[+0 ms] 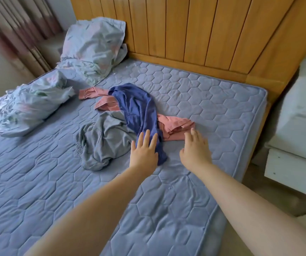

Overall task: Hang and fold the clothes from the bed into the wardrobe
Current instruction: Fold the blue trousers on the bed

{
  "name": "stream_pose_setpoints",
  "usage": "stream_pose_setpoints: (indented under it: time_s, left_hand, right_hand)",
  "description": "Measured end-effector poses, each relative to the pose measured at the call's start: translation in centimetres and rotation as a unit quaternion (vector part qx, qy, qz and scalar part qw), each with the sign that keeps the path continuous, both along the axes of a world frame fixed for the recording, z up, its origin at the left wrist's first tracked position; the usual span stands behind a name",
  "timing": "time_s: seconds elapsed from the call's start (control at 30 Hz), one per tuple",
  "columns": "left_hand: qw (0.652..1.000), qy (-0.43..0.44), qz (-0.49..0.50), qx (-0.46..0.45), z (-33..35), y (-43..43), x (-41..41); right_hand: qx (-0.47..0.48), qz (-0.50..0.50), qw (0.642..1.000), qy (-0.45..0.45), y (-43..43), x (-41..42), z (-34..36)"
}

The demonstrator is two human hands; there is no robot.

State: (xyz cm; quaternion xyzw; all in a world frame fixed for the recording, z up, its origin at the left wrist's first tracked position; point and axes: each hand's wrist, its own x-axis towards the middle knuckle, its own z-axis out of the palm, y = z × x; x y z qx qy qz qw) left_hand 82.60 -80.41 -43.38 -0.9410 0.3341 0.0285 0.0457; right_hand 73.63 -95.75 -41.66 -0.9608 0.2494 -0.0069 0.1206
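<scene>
Three garments lie heaped mid-mattress [213, 100], nearer the right edge: a blue garment [139, 109] draped across a pink one [174, 126], with a grey one [104, 141] beside it toward the left. Left hand [144, 152], fingers straight and spread, lies over the blue hem, probably touching, gripping nothing. Right hand [194, 148], likewise open, reaches toward the pink cloth. Likely positioned to gather the top piece first. Wardrobe not visible.

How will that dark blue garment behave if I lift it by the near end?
Probably floppy: the blue garment lies in soft folds, so it should sag from wherever it's gripped. Likely light, as thin cloth. It drapes over the pink garment and meets the grey garment, so it may drag them.
</scene>
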Motion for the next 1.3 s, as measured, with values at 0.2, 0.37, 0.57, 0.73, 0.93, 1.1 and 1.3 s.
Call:
stream_pose_setpoints:
  time_s: [0.2,0.37,0.57,0.73,0.93,1.1,1.3]
  left_hand:
    - [0.992,0.113,0.028,0.039,-12.4,2.8,3.6]
    - [0.984,0.170,0.053,0.004,-17.8,3.9,4.6]
    - [0.996,0.038,-0.007,-0.079,-20.4,2.2,6.4]
    - [0.985,0.057,-0.034,-0.160,-21.1,0.8,6.5]
    - [0.960,0.172,-0.105,-0.194,-20.2,2.3,3.7]
    - [0.926,0.341,-0.126,-0.097,-18.5,5.3,0.1]
    - [0.884,0.414,-0.216,0.019,-17.0,9.8,-2.1]
  right_hand:
    - [0.094,-0.063,0.988,0.106,3.2,0.0,-13.4]
    - [0.184,-0.087,0.959,0.197,6.2,-2.5,-20.5]
    - [0.164,-0.093,0.968,0.166,5.5,-2.9,-24.3]
    - [0.153,-0.100,0.973,0.138,5.5,-2.5,-25.5]
    - [0.407,-0.186,0.893,-0.050,3.8,-3.3,-22.6]
    - [0.587,-0.269,0.744,-0.169,5.9,-6.1,-19.7]
    - [0.410,-0.093,0.906,-0.042,9.4,-7.7,-15.6]
